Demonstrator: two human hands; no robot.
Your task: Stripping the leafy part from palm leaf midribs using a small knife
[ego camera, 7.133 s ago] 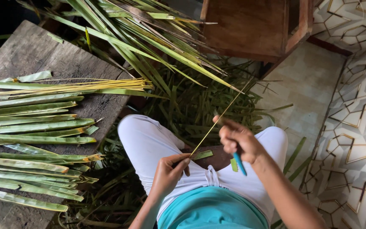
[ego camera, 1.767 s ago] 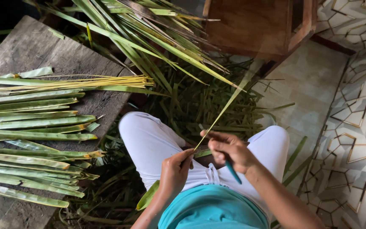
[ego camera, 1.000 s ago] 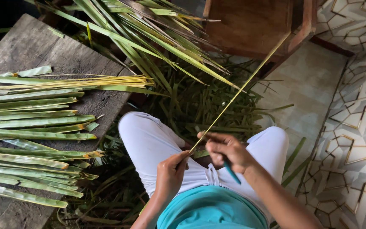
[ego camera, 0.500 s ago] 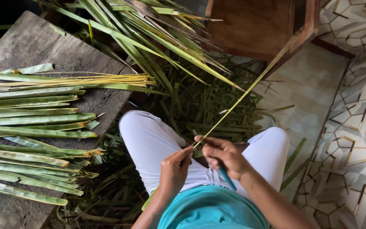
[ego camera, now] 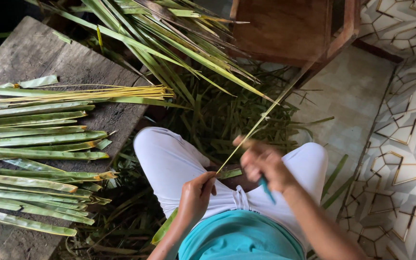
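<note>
Seated above a litter of palm leaves, we pinch the near end of a thin yellow-green leaf rib (ego camera: 258, 121) in the left hand (ego camera: 196, 195), fingertips pressed together on it over the lap. The right hand (ego camera: 262, 161), blurred in motion, closes its grip on a small blue-handled knife (ego camera: 266, 187) and rides against the rib a little farther up. From there the rib runs slanting away toward the wooden stool (ego camera: 285, 29).

What could go wrong, as we judge it: the blade works close to the left fingers and right above the white trousers (ego camera: 169, 159), so a slip along the slick rib could nick skin or cloth. Too hard a pull could snap the rib or tear it from the pinch.

Room is tight ahead. The rib's far tip reaches close to the stool's lower edge, and a heap of long leaves (ego camera: 169, 43) crowds the ground between stool and knees. At our left, a wooden board (ego camera: 39, 53) carries stripped green blades (ego camera: 34, 144) laid side by side, with a bundle of finished yellow ribs (ego camera: 97, 94) near its far edge; some blade tips overhang the board's right edge beside the left knee. The tiled floor (ego camera: 357, 96) at right lies more open.
</note>
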